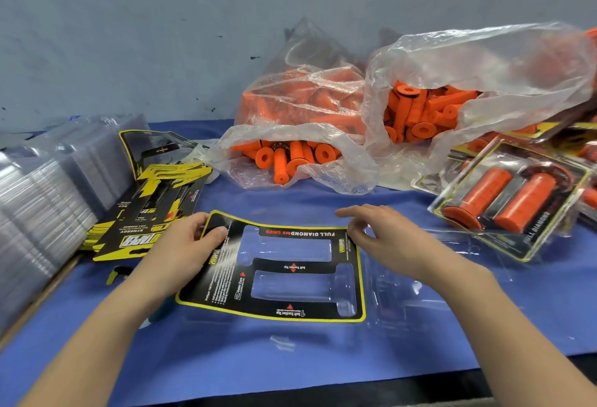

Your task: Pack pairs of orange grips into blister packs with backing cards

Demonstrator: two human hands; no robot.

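Where the backing card point(281, 269) ends, the clear blister pack point(403, 293) barely shows.

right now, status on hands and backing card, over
Left hand grips black-and-yellow backing card; right hand touches its corner. Card over clear plastic blister, pockets empty. Nothing on top.

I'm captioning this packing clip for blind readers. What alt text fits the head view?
The left hand grips a black-and-yellow card laid over a clear blister on a blue mat, the right hand at its right corner. Behind are two bags of orange grips; a packed blister lies at right.
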